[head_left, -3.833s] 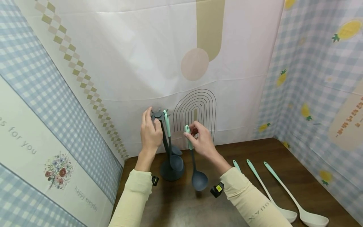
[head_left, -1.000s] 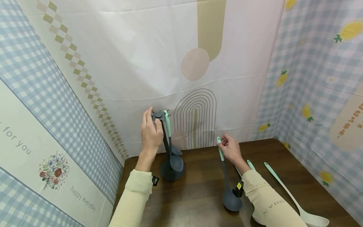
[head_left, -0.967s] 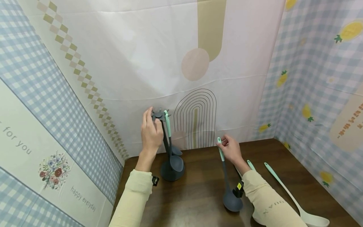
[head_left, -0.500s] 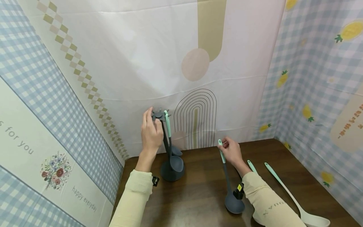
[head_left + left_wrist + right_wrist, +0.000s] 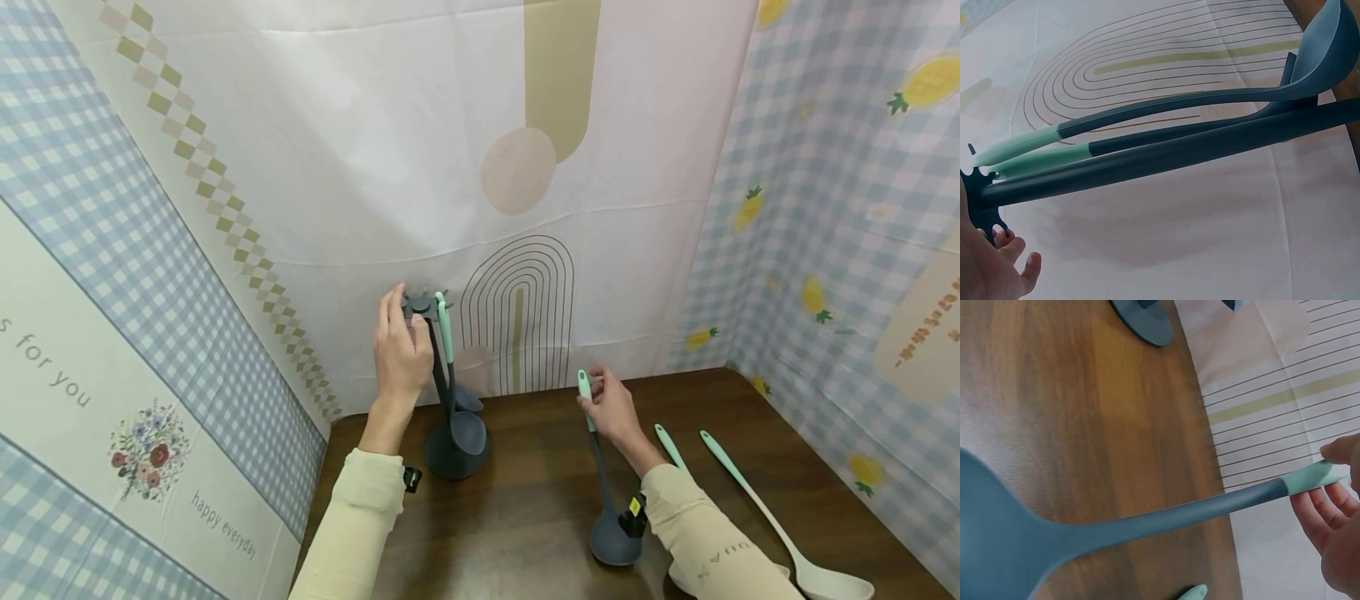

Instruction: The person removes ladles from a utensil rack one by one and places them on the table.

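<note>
A dark utensil stand (image 5: 439, 358) stands near the back wall. My left hand (image 5: 402, 354) holds its spoked top from the left side; in the left wrist view the hand (image 5: 991, 265) lies at the spoked top (image 5: 982, 215). Two dark utensils with mint handles hang from it, the nearer a ladle (image 5: 468, 432). Farther right, my right hand (image 5: 611, 410) pinches the mint handle of another dark ladle (image 5: 617, 540), its bowl low over or on the table; I cannot tell which. The right wrist view shows thumb and fingers of the hand (image 5: 1335, 531) on that handle (image 5: 1310, 479).
White utensils with mint handles lie on the wooden table (image 5: 517, 500) at the right; one (image 5: 832, 582) is in plain sight, another handle (image 5: 670, 444) is partly under my right sleeve. A patterned cloth wall (image 5: 360, 208) stands behind the table, with checked cloth at both sides.
Since the oldest frame my right hand has carried the ladle rightward and lower, away from the stand. Lately it has barely moved, and its fingers have shifted slightly on the handle. My left hand stays put.
</note>
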Demonstrator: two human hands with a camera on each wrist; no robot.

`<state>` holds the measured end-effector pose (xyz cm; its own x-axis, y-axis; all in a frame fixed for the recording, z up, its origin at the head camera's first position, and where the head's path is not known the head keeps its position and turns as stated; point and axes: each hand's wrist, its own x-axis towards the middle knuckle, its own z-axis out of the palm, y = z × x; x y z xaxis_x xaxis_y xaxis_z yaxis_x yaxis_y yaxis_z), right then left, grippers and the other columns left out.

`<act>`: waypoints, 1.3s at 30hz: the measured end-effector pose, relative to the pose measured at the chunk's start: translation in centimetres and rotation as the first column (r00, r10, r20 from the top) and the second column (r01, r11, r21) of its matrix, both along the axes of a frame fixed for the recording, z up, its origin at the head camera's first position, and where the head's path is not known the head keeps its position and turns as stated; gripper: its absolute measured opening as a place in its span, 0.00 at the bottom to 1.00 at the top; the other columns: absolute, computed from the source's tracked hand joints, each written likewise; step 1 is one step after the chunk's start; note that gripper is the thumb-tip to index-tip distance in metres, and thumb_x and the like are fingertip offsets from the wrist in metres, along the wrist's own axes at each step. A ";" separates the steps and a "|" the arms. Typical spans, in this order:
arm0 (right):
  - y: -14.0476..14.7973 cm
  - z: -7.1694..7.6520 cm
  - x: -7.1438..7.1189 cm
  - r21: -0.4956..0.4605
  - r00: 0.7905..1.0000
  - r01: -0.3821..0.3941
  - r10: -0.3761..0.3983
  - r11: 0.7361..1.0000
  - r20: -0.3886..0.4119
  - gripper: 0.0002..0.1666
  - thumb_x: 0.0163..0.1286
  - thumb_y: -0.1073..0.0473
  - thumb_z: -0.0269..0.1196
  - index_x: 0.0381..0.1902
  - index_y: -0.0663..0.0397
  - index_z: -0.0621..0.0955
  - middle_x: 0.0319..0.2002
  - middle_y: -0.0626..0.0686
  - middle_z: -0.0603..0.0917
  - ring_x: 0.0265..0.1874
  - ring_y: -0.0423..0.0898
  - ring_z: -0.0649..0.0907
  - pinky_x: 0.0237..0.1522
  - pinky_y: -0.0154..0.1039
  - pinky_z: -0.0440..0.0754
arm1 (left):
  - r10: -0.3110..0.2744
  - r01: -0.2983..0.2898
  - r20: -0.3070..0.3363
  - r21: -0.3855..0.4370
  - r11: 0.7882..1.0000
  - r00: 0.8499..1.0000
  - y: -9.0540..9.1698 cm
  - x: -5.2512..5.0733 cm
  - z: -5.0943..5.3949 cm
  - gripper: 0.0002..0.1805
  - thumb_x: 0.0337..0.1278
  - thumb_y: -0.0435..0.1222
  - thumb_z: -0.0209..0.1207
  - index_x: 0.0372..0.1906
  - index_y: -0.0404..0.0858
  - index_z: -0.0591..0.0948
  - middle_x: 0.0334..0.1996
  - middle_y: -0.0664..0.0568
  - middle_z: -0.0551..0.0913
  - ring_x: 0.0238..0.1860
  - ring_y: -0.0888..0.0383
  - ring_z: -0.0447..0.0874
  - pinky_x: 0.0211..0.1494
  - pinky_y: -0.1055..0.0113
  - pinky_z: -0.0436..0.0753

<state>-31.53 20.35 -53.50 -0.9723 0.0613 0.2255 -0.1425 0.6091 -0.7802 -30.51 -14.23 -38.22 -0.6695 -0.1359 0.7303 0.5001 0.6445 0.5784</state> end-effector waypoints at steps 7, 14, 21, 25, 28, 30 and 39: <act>0.2 -1.5 0.3 -0.010 0.999 0.000 0.001 1.000 0.053 0.32 0.69 0.70 0.69 0.68 0.68 0.71 0.49 0.64 0.83 0.45 0.56 0.85 0.44 0.49 0.85 | -0.002 0.002 -0.012 0.002 1.000 1.000 0.0 -0.1 0.0 0.31 0.77 0.38 0.44 0.79 0.32 0.67 0.75 0.40 0.69 0.53 0.34 0.80 0.53 0.37 0.79; 0.4 -3.0 0.7 0.012 0.997 -0.054 0.053 0.998 0.057 0.43 0.63 0.75 0.66 0.76 0.66 0.65 0.52 0.65 0.78 0.41 0.55 0.85 0.41 0.48 0.84 | -0.003 0.003 -0.008 0.004 1.000 1.000 0.0 -0.1 0.0 0.31 0.77 0.37 0.43 0.79 0.32 0.67 0.75 0.39 0.69 0.57 0.34 0.79 0.57 0.37 0.78; 0.5 -4.7 1.3 0.048 0.994 -0.081 0.077 0.996 0.077 0.50 0.60 0.78 0.67 0.79 0.66 0.62 0.54 0.69 0.77 0.40 0.55 0.85 0.41 0.46 0.83 | -0.001 0.001 -0.015 0.005 1.000 1.000 0.0 0.0 0.0 0.31 0.76 0.36 0.45 0.79 0.32 0.67 0.74 0.39 0.70 0.56 0.34 0.80 0.58 0.36 0.77; 0.7 -5.3 1.6 0.054 0.993 -0.042 0.035 0.998 0.112 0.39 0.63 0.76 0.68 0.71 0.72 0.69 0.49 0.67 0.81 0.44 0.59 0.86 0.45 0.52 0.85 | -0.001 0.001 -0.013 0.004 1.000 1.000 0.0 0.0 0.0 0.31 0.76 0.37 0.45 0.79 0.32 0.67 0.75 0.39 0.69 0.58 0.34 0.79 0.60 0.36 0.77; 1.1 -5.6 1.7 0.088 0.991 -0.022 0.009 0.996 0.136 0.33 0.65 0.73 0.68 0.68 0.73 0.73 0.48 0.65 0.83 0.49 0.62 0.85 0.51 0.57 0.83 | -0.004 0.004 -0.012 0.006 1.000 1.000 0.0 0.0 -0.1 0.31 0.77 0.39 0.44 0.79 0.33 0.67 0.75 0.39 0.69 0.58 0.34 0.79 0.59 0.36 0.77; 1.3 -5.9 1.7 0.116 0.990 -0.020 0.004 0.993 0.138 0.31 0.66 0.71 0.69 0.66 0.73 0.74 0.48 0.65 0.83 0.51 0.64 0.84 0.54 0.60 0.81 | -0.005 0.005 -0.011 0.007 1.000 1.000 0.0 -0.1 0.0 0.31 0.77 0.39 0.43 0.79 0.33 0.66 0.75 0.40 0.69 0.56 0.34 0.80 0.58 0.36 0.78; 1.7 -6.5 2.0 0.152 0.984 -0.011 -0.016 0.988 0.175 0.30 0.70 0.68 0.68 0.68 0.72 0.77 0.37 0.57 0.79 0.38 0.53 0.78 0.43 0.50 0.77 | -0.003 0.003 -0.013 0.006 1.000 1.000 0.0 0.0 0.0 0.32 0.77 0.41 0.42 0.79 0.33 0.66 0.75 0.40 0.69 0.58 0.33 0.79 0.56 0.37 0.79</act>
